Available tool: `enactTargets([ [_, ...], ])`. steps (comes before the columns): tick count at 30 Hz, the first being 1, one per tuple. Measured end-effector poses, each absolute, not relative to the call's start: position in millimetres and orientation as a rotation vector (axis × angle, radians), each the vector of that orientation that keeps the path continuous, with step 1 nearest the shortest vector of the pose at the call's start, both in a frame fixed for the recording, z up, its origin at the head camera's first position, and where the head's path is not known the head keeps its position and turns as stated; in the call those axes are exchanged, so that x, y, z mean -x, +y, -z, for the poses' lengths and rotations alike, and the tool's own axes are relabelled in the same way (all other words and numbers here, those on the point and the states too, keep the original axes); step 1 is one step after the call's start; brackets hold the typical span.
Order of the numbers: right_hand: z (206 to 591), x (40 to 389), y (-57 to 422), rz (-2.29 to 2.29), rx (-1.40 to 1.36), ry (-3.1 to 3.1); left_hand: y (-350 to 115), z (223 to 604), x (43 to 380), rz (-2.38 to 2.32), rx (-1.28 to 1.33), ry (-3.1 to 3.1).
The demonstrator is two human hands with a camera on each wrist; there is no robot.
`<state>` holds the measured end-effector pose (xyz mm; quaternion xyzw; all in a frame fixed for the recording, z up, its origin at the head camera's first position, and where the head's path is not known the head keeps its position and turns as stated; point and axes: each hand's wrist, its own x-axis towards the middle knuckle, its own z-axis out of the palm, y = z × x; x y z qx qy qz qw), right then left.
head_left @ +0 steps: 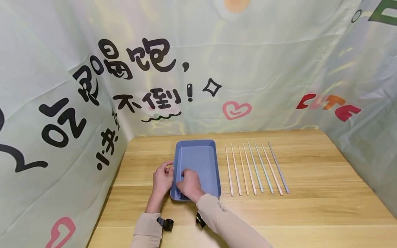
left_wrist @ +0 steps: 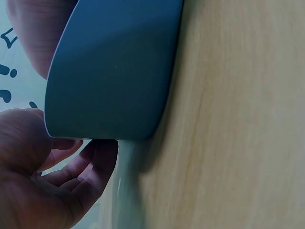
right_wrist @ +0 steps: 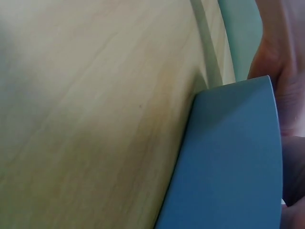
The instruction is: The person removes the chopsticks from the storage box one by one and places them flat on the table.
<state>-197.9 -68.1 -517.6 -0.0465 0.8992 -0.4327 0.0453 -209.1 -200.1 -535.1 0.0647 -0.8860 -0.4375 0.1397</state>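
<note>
A blue rectangular tray (head_left: 200, 156) lies on the table, with a thin bluish chopstick (head_left: 181, 159) set lengthwise along the inside of its left wall. My right hand (head_left: 190, 184) reaches into the tray and pinches the chopstick toward its near end, partly covering it. Outside the left wall, my left hand (head_left: 162, 179) touches the tray with loosely bent fingers. In the left wrist view, the left fingertips (left_wrist: 106, 149) meet the tray's outer wall (left_wrist: 112, 81). The right wrist view shows mostly the tray's outer side (right_wrist: 228, 157), which hides most of the right hand.
Several pastel chopsticks (head_left: 247, 168) lie side by side to the right of the tray, in pink, orange, light blue and violet tones. The wooden table (head_left: 310, 213) is bordered by printed cloth walls (head_left: 260, 75) at the back and sides.
</note>
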Motion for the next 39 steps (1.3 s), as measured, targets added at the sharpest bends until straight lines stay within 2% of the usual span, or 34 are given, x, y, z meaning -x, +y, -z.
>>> enactTargets([
  [12, 515, 197, -63, 1.397, 0.185, 2.659, -199, 533, 207, 1.300, -0.189, -2.574],
  [18, 493, 198, -47, 1.445, 0.165, 2.506, -199, 534, 207, 1.308, -0.195, -2.575],
  [26, 460, 204, 1, 1.497, 0.173, 2.482, -200, 532, 207, 1.298, -0.190, -2.569],
  [39, 464, 214, 83, 1.408, -0.014, 2.650, -200, 530, 206, 1.298, -0.177, -2.574],
])
